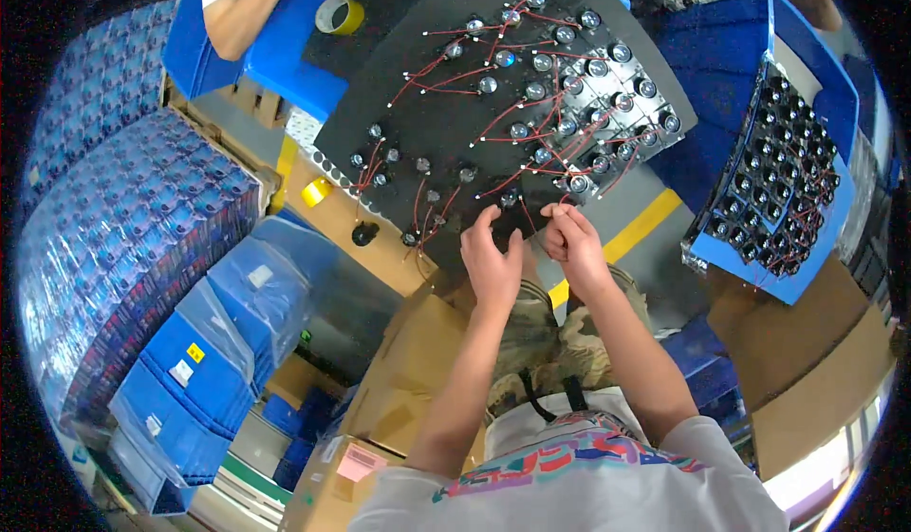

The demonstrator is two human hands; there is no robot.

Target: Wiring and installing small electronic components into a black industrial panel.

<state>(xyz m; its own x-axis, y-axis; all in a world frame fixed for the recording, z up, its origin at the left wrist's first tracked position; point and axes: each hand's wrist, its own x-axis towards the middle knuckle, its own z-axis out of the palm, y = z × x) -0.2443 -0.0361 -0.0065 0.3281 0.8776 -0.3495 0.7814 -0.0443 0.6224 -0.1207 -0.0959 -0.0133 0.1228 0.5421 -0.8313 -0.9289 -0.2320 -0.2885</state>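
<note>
A black board in front of me carries many small round parts with clear domes and thin red wires. At its near edge my left hand has thumb and forefinger apart, with nothing seen between them. One domed part lies just beyond those fingertips. To the right, my right hand is closed in a pinch. What it pinches is too small to make out; a red wire shows close to its fingertips. Another domed part lies just beyond this hand.
At the right a blue bin holds a stack of black domed parts. Yellow tape and a tape roll lie left of the board. Cardboard boxes and wrapped stacks stand left. Another person's arm is at top left.
</note>
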